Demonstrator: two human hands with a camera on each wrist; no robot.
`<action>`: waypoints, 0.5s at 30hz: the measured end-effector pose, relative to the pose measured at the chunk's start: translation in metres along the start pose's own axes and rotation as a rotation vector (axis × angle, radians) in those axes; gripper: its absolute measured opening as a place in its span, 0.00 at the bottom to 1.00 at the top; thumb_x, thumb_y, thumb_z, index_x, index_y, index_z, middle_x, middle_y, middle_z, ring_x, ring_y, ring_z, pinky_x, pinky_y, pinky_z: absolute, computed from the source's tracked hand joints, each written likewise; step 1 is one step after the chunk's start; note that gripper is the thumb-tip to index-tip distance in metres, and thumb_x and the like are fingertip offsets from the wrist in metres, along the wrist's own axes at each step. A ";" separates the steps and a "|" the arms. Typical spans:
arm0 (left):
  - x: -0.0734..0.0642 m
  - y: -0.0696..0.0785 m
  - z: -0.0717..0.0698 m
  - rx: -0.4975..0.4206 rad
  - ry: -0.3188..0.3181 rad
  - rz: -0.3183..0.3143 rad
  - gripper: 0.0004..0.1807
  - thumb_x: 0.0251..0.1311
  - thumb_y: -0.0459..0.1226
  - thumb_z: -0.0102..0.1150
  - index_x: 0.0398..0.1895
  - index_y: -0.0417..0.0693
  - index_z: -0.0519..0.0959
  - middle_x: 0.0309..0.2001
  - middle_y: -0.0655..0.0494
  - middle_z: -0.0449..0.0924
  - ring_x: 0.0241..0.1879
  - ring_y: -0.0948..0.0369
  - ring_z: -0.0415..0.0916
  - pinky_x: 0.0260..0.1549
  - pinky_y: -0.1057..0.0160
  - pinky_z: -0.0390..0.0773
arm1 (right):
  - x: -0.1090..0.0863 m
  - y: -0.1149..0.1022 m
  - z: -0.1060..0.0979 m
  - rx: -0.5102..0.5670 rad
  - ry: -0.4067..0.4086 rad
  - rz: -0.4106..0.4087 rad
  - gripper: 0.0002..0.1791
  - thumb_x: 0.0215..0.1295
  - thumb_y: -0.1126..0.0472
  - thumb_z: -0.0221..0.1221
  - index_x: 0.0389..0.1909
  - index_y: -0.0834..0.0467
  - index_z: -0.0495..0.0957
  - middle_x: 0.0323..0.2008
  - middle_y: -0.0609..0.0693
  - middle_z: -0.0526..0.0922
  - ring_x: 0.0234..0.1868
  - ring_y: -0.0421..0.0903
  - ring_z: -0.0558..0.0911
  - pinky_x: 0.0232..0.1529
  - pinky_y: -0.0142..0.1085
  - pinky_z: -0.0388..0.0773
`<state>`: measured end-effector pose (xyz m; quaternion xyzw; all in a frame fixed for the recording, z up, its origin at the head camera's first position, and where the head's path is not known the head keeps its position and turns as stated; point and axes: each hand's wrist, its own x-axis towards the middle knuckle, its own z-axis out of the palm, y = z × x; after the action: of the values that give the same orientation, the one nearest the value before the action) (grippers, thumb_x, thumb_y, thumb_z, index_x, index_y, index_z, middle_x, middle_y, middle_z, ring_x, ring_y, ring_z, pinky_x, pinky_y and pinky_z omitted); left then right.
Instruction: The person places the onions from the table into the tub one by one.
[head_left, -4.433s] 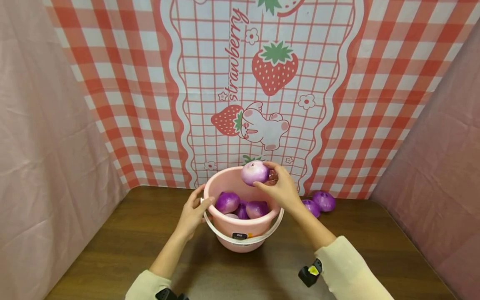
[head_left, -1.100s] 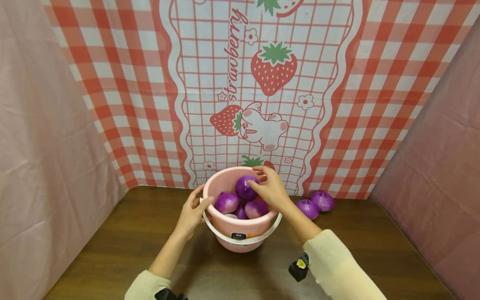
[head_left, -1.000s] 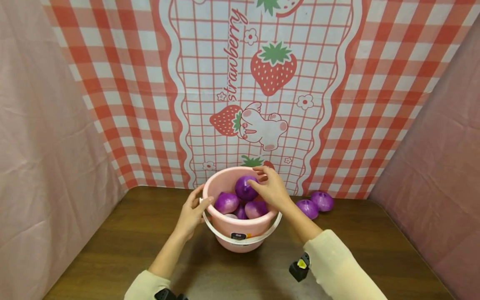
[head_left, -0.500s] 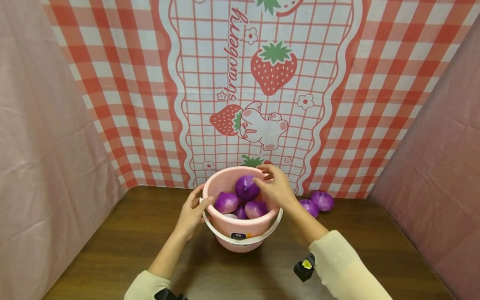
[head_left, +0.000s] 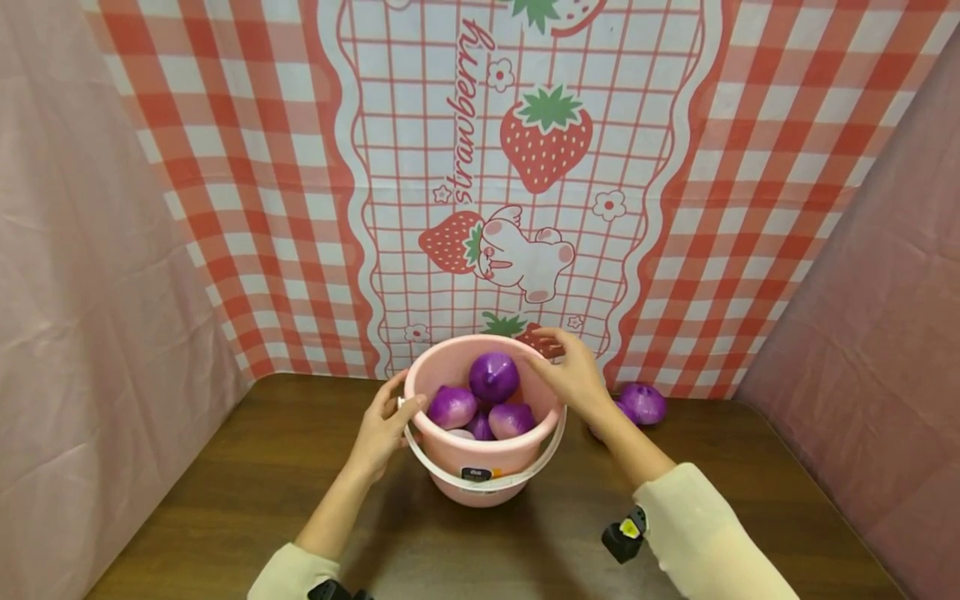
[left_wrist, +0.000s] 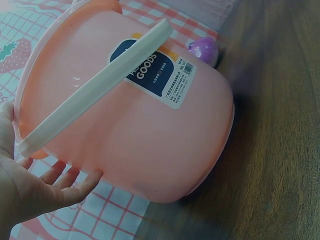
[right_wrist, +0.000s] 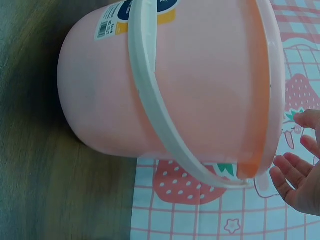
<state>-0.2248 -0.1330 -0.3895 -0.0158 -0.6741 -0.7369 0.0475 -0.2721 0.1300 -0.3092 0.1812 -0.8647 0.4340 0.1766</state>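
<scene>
A pink bucket (head_left: pixel 517 454) stands upright on the wooden table, its white handle (head_left: pixel 450 475) hanging down in front. Several purple onions lie inside, among them a dark purple onion (head_left: pixel 493 377) at the back and a paler onion (head_left: pixel 452 407) at the left. My left hand (head_left: pixel 384 429) holds the bucket's left rim, thumb over the edge and fingers against the outer wall, as the left wrist view also shows. Beside the right rim hovers my right hand (head_left: pixel 573 375), its fingers loosely bent and nothing between them. In the right wrist view its fingertips (right_wrist: pixel 280 175) are right by the rim.
To the right of the bucket, a purple onion (head_left: pixel 643 404) lies on the table (head_left: pixel 712 492), with another mostly hidden behind my right forearm. A red-checked strawberry cloth (head_left: pixel 547 142) hangs behind, and pink curtains (head_left: pixel 97 275) close off both sides.
My right hand carried an onion over the bucket, lowered it onto the others, released it and drew back to the right rim. My left hand has stayed on the left rim.
</scene>
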 end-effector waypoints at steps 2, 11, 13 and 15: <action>0.000 0.000 0.000 -0.003 0.002 -0.007 0.31 0.62 0.38 0.56 0.68 0.56 0.60 0.53 0.37 0.72 0.34 0.64 0.78 0.33 0.60 0.85 | -0.001 0.001 -0.003 -0.024 0.003 0.007 0.23 0.58 0.58 0.63 0.53 0.63 0.75 0.46 0.62 0.81 0.48 0.57 0.79 0.48 0.48 0.81; 0.001 0.000 0.001 -0.005 0.005 -0.007 0.31 0.62 0.39 0.56 0.68 0.56 0.60 0.52 0.38 0.73 0.32 0.65 0.78 0.30 0.62 0.85 | -0.002 0.008 -0.015 -0.088 0.017 0.036 0.21 0.59 0.57 0.62 0.53 0.60 0.76 0.49 0.62 0.80 0.49 0.57 0.80 0.49 0.48 0.80; 0.001 -0.001 0.000 -0.008 0.004 -0.010 0.31 0.62 0.39 0.56 0.68 0.56 0.60 0.51 0.39 0.73 0.32 0.65 0.77 0.30 0.62 0.84 | -0.003 0.010 -0.017 -0.100 0.020 0.049 0.22 0.59 0.57 0.62 0.53 0.60 0.76 0.49 0.62 0.80 0.49 0.57 0.80 0.49 0.48 0.80; 0.001 -0.001 0.000 -0.009 0.004 -0.013 0.31 0.62 0.38 0.56 0.69 0.56 0.60 0.50 0.41 0.73 0.31 0.65 0.77 0.29 0.63 0.84 | -0.004 0.012 -0.019 -0.103 0.023 0.062 0.22 0.59 0.56 0.63 0.53 0.60 0.76 0.50 0.61 0.79 0.49 0.57 0.79 0.49 0.48 0.80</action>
<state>-0.2254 -0.1327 -0.3905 -0.0103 -0.6706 -0.7404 0.0440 -0.2715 0.1529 -0.3085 0.1401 -0.8889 0.3962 0.1822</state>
